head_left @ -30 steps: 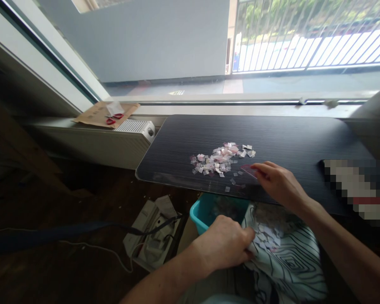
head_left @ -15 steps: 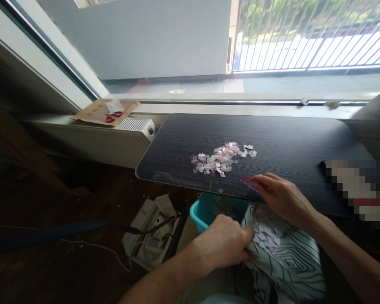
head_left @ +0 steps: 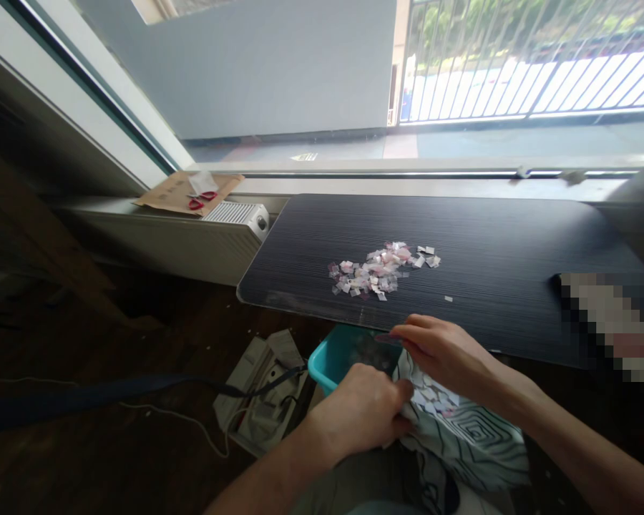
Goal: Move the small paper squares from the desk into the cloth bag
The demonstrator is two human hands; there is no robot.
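Note:
My left hand [head_left: 362, 408] is closed on the edge of a pale cloth bag [head_left: 483, 436] with dark line patterns. White paper-like scraps [head_left: 434, 397] lie in the bag's opening. Pinched in my right hand [head_left: 434, 343] is a thin, pinkish see-through plastic piece [head_left: 387, 338], whose tip reaches over a turquoise bin [head_left: 322, 366]. Translucent bits [head_left: 370, 354] show blurred inside that bin. On the dark table [head_left: 488, 243] lies a loose pile of small pale and pink square pieces [head_left: 378, 270]. One small white piece [head_left: 449, 298] rests apart, nearer my right hand.
Red-handled scissors [head_left: 201, 200] lie on a brown paper envelope [head_left: 166, 194] on the sill, beside a white radiator [head_left: 236, 214]. An open box [head_left: 260, 400] with cables stands on the floor at the left. A pixelated object [head_left: 606, 322] lies at the table's right.
My right hand has moved left and down from the tabletop to over the bin, still pinching the plastic piece. A clear bit near the table's front edge is gone; a small white piece is now visible.

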